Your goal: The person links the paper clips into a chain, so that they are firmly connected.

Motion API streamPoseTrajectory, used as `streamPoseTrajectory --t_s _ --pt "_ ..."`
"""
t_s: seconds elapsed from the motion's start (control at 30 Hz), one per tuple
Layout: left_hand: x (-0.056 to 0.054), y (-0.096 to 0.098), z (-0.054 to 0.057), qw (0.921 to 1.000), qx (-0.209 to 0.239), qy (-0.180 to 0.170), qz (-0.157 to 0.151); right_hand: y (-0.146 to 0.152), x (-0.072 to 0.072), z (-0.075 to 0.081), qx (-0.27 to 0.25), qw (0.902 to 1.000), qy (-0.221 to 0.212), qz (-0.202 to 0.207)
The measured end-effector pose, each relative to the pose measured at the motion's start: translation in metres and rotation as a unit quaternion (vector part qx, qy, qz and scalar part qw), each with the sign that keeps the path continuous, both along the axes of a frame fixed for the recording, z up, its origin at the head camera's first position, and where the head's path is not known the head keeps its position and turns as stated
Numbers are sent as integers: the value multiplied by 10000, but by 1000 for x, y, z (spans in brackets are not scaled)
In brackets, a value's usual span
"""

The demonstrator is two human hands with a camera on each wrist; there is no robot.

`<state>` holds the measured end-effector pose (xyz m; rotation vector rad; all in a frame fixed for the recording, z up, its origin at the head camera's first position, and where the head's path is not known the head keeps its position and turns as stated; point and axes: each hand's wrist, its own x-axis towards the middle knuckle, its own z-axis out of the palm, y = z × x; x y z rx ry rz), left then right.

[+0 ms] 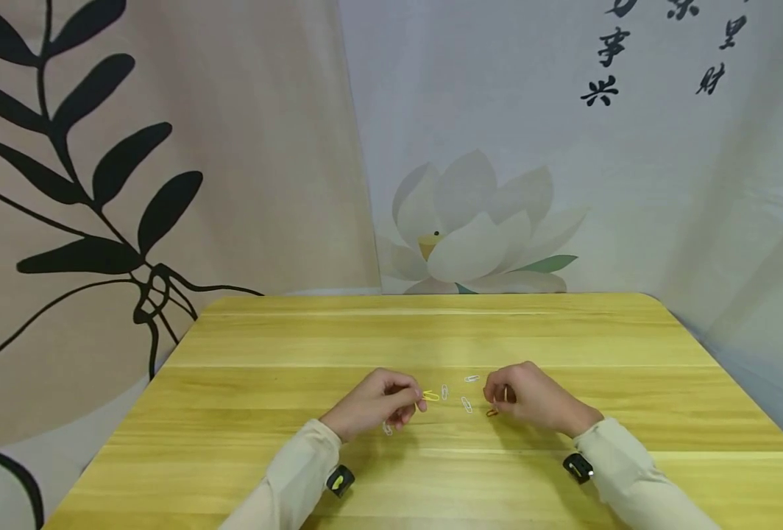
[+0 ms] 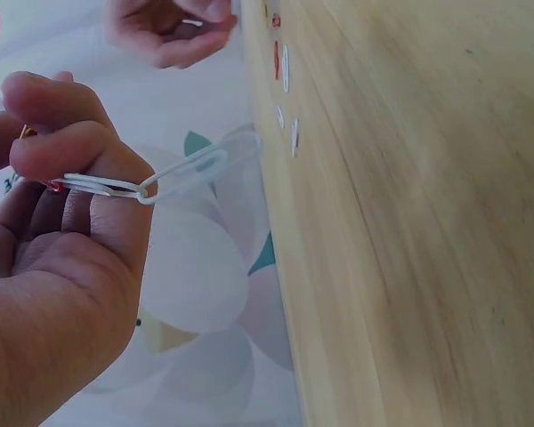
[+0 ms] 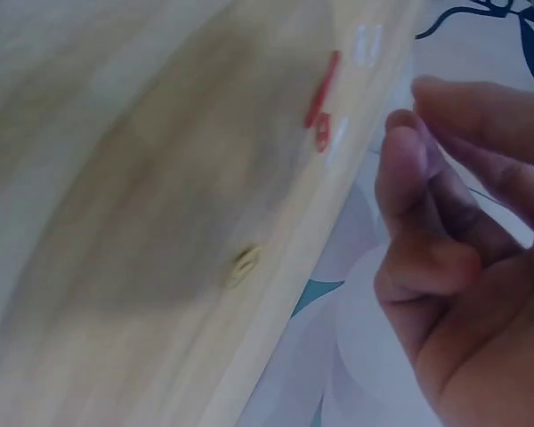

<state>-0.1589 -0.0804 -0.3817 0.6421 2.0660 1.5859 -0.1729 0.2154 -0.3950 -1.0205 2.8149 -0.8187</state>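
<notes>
In the head view my left hand (image 1: 381,401) pinches a yellow paper clip (image 1: 433,399) between thumb and forefinger. A white paper clip (image 1: 388,429) hangs below that hand. The left wrist view shows linked white paper clips (image 2: 143,190) trailing from the left fingers, with a bit of red paper clip (image 2: 55,187) at the palm side. My right hand (image 1: 533,397) is held over an orange-red paper clip (image 1: 491,413). Its thumb and forefinger tips meet in the right wrist view, where no clip shows between them; a thin white spot among those fingers in the left wrist view is unclear.
Between the hands, several white paper clips (image 1: 466,405) lie on the wooden table (image 1: 431,331). Red paper clips (image 3: 322,93) and a yellow paper clip (image 3: 245,264) also lie there. A printed curtain (image 1: 266,147) hangs behind the far edge.
</notes>
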Motion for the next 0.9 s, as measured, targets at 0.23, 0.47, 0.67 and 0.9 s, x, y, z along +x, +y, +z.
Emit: streamPoseTrajectory --t_s 0.23,0.47,0.67,0.9 --pt "-1 1 1 10000 -40 30 -47 4 -1 -8 282 9991 323 48" --pt "-1 2 1 10000 -61 16 -54 5 -2 -11 549 9969 568 1" --pt "-1 2 0 9999 -127 55 -29 2 -3 -10 576 9974 429 80" --pt "0 5 1 9999 -130 7 -22 -3 -6 -6 1025 9938 284 324"
